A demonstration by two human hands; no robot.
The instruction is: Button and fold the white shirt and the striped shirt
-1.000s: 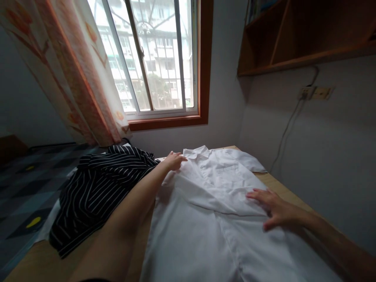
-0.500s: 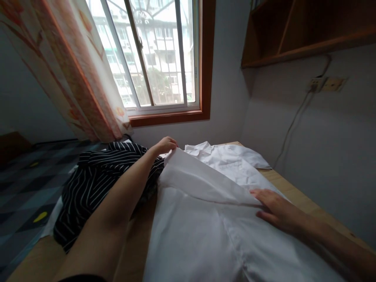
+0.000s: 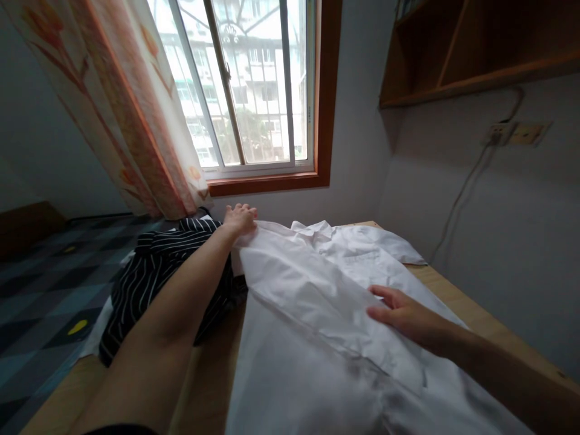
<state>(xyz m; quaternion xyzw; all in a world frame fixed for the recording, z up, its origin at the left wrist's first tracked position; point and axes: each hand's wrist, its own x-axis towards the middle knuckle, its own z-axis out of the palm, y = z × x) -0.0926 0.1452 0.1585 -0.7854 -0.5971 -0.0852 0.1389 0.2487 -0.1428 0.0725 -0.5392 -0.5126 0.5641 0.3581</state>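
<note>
A white shirt (image 3: 326,302) is spread over the wooden board, its collar (image 3: 315,229) at the far end and creases running along its front. At the shirt's far left edge, my left hand (image 3: 241,220) has its fingers curled over the cloth; the fingertips are hidden. My right hand (image 3: 403,317) rests on the right side of the shirt, thumb and fingers apart, with no cloth gripped. Beneath my left forearm lies a bunched black garment with white stripes (image 3: 154,266).
The wooden board (image 3: 453,290) shows along the right by the wall. A checked bedspread (image 3: 40,308) lies at left. Ahead are a curtain (image 3: 149,121) and a barred window (image 3: 258,90). A shelf (image 3: 453,84) and a socket with a cord (image 3: 498,133) are at right.
My left hand has moved slightly left, and the raised flap of the shirt has come down into loose creases. My right hand has shifted a little left across the cloth.
</note>
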